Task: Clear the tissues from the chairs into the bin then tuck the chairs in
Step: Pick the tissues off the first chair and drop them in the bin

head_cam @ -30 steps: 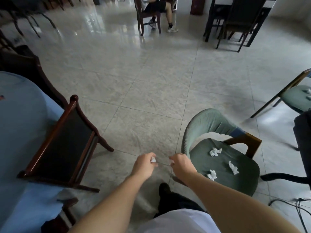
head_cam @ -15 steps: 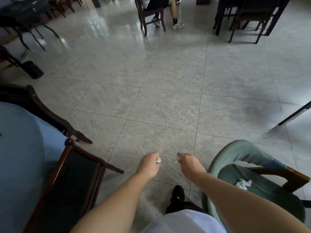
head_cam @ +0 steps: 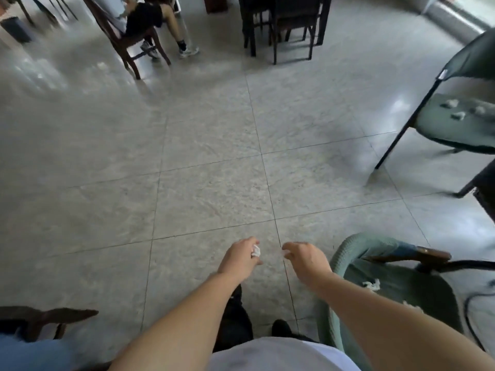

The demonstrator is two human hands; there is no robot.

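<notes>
Two hands hang over the grey tiled floor [head_cam: 209,183]: my left hand [head_cam: 241,257] pinches a crumpled white tissue [head_cam: 256,250], my right hand [head_cam: 304,257] curls closed, contents unclear, beside the sage-green upholstered armchair [head_cam: 348,253] with tissue scraps [head_cam: 372,284] on its seat.

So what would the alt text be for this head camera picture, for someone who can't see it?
Seen from above, a person's left hand pinches a crumpled tissue and the right hand a smaller white scrap over a grey tiled floor. More tissues lie on the green armchair beside the right arm and on a dark folding chair farther off.
</notes>
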